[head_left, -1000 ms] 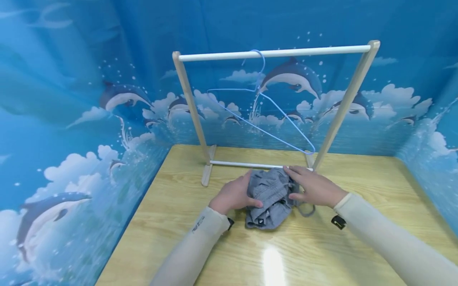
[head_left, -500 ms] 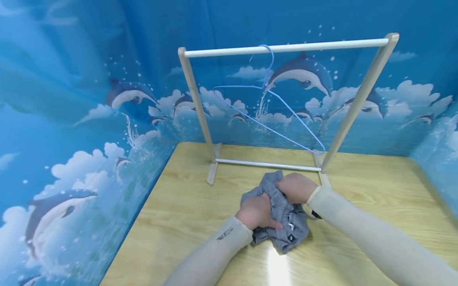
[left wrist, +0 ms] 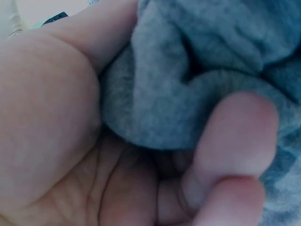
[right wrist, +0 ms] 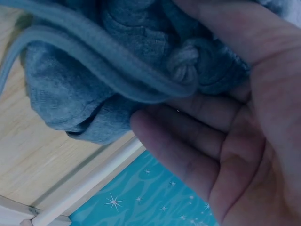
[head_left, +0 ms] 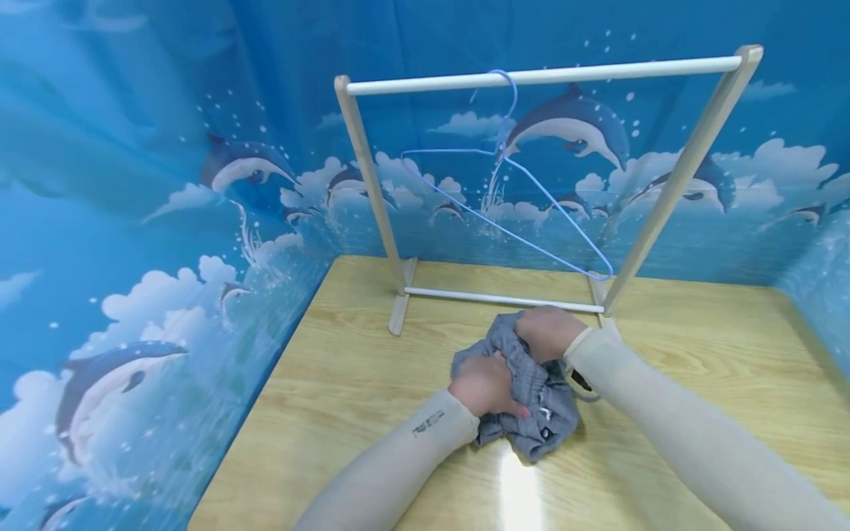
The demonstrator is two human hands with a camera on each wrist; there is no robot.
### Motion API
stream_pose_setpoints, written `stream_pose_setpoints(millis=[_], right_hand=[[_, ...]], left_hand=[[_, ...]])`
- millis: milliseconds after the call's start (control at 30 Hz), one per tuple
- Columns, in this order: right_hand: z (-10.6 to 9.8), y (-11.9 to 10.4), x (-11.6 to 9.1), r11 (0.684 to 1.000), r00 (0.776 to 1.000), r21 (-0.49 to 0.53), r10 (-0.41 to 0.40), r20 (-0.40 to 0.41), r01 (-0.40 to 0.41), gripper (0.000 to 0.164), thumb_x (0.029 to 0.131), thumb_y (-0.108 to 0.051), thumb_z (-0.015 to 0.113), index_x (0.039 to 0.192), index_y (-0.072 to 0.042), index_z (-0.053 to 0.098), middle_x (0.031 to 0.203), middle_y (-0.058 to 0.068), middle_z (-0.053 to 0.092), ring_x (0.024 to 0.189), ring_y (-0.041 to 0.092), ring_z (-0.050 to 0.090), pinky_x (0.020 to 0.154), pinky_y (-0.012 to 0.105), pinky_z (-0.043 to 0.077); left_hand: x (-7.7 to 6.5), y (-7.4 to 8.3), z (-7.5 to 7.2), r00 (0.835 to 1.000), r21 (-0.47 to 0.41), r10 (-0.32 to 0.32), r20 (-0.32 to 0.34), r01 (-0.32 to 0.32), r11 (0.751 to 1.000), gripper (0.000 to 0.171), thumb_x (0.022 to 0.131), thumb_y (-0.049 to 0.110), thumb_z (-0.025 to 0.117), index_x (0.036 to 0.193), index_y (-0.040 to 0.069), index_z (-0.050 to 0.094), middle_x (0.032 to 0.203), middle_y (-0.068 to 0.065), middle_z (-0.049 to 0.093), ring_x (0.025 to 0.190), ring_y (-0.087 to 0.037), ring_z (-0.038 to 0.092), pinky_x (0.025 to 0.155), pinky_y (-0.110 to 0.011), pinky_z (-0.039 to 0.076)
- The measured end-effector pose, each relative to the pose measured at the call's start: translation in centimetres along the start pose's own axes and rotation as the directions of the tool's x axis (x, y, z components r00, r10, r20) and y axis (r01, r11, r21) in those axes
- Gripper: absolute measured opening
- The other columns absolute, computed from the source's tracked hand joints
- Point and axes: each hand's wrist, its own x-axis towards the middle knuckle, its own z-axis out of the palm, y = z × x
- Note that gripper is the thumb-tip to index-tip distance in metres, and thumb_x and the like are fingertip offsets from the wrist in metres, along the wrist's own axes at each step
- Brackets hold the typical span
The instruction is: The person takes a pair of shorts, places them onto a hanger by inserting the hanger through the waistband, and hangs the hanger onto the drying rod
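A crumpled grey drawstring garment (head_left: 558, 424) lies bunched on the table, with a gathered band and a small dark tag showing. My left hand (head_left: 483, 385) grips its near left side; in the left wrist view, thumb and curled fingertips (left wrist: 237, 134) close round a fold of cloth. On the far right side, my right hand (head_left: 547, 333) holds the garment between thumb and fingers. The right wrist view shows a looped drawstring (right wrist: 117, 66) with a knot (right wrist: 184, 61) against those fingers. Much of the garment is hidden under both hands.
Behind the garment stands a wooden rack (head_left: 684, 177) with a white top rail (head_left: 617, 71) and a lower bar (head_left: 491, 297). A blue wire hanger (head_left: 558, 206) hangs from the rail. Dolphin-print curtains (head_left: 153, 243) border the wooden table (head_left: 312, 413).
Both hands went from lying at the garment's sides to gripping it, and the garment has been turned and spread a little. Since half a second ago the hands have barely shifted; the view tilted slightly.
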Motion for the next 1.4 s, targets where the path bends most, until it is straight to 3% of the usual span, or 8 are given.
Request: stream_pose_setpoints(millis=[300, 600, 733, 933, 1000, 1200, 1333, 1400], right_hand=[[0.2, -0.6, -0.1, 0.999, 0.998, -0.050, -0.008, -0.062, 0.005, 0.026, 0.068, 0.005, 0.071, 0.062, -0.016, 0.057, 0.068, 0.003, 0.064, 0.061, 0.021, 0.059, 0.066, 0.045, 0.057], [0.3, -0.8, 0.0, 0.996, 0.996, -0.032, 0.080, -0.027, -0.081, 0.020, 0.069, -0.004, 0.076, 0.063, -0.017, 0.062, 0.070, 0.003, 0.065, 0.064, 0.020, 0.059, 0.069, 0.045, 0.058], [0.1, -1.1, -0.3, 0.994, 0.994, -0.013, 0.105, -0.030, -0.105, 0.020, 0.067, -0.009, 0.080, 0.063, -0.018, 0.062, 0.072, 0.004, 0.067, 0.066, 0.020, 0.061, 0.071, 0.046, 0.059], [0.3, -1.1, -0.7, 0.993, 0.991, 0.002, 0.122, -0.054, -0.122, 0.023, 0.065, -0.010, 0.079, 0.060, -0.018, 0.058, 0.068, 0.003, 0.063, 0.062, 0.019, 0.057, 0.065, 0.046, 0.058], [0.4, -1.0, -0.8, 0.993, 0.990, 0.006, 0.119, -0.070, -0.119, 0.023, 0.065, -0.011, 0.079, 0.060, -0.018, 0.058, 0.067, 0.003, 0.063, 0.061, 0.020, 0.057, 0.064, 0.047, 0.058], [0.8, -1.1, -1.5, 0.993, 0.990, -0.025, 0.111, -0.083, -0.114, 0.024, 0.061, -0.024, 0.082, 0.063, -0.017, 0.059, 0.065, 0.002, 0.064, 0.060, 0.021, 0.060, 0.064, 0.046, 0.058], [0.9, -1.7, -1.9, 0.985, 0.986, -0.036, 0.169, 0.018, -0.168, 0.027, 0.066, -0.030, 0.084, 0.065, -0.015, 0.061, 0.066, 0.001, 0.064, 0.060, 0.019, 0.057, 0.063, 0.044, 0.057], [1.0, -2.1, -2.1, 0.981, 0.978, -0.023, 0.193, 0.082, -0.192, 0.031, 0.072, -0.038, 0.082, 0.069, -0.014, 0.063, 0.069, 0.001, 0.064, 0.062, 0.019, 0.058, 0.065, 0.044, 0.057]], left_hand=[[-0.4, 0.1, -0.3, 1.000, 0.012, 0.012, -0.029, -0.012, 1.000, 0.110, 0.076, 0.082, 0.069, 0.154, 0.008, 0.048, 0.154, 0.000, 0.053, 0.118, -0.017, 0.067, 0.085, -0.032, 0.057], [0.0, -0.3, -0.9, 0.991, 0.111, 0.048, -0.125, -0.034, 0.993, 0.085, 0.069, 0.074, 0.082, 0.129, 0.015, 0.071, 0.109, 0.006, 0.075, 0.097, -0.011, 0.070, 0.079, -0.029, 0.056], [0.3, -0.2, -1.2, 0.994, 0.091, 0.016, -0.107, -0.006, 0.996, 0.080, 0.064, 0.069, 0.088, 0.123, 0.017, 0.073, 0.110, 0.006, 0.075, 0.100, -0.011, 0.069, 0.081, -0.029, 0.056], [0.4, 0.0, -1.4, 0.998, 0.093, -0.003, -0.060, 0.009, 0.996, 0.093, 0.065, 0.067, 0.088, 0.140, 0.017, 0.063, 0.122, 0.004, 0.073, 0.109, -0.012, 0.068, 0.085, -0.030, 0.057], [0.5, 0.0, -1.5, 0.998, 0.110, 0.004, -0.070, 0.004, 0.994, 0.094, 0.067, 0.065, 0.088, 0.144, 0.019, 0.061, 0.122, 0.005, 0.072, 0.107, -0.011, 0.068, 0.085, -0.030, 0.057], [0.4, -0.5, -1.2, 0.982, 0.166, 0.075, -0.175, -0.046, 0.985, 0.058, 0.082, 0.039, 0.087, 0.134, 0.023, 0.068, 0.098, 0.006, 0.074, 0.085, -0.010, 0.067, 0.074, -0.030, 0.059], [0.6, -1.0, -1.1, 0.963, 0.262, 0.150, -0.226, -0.088, 0.961, 0.017, 0.099, 0.030, 0.070, 0.114, 0.022, 0.076, 0.088, 0.007, 0.072, 0.077, -0.008, 0.066, 0.071, -0.030, 0.059], [0.8, -1.2, -1.0, 0.945, 0.327, 0.198, -0.262, -0.106, 0.939, 0.020, 0.107, 0.025, 0.058, 0.101, 0.022, 0.077, 0.087, 0.008, 0.072, 0.079, -0.009, 0.067, 0.074, -0.031, 0.060]])
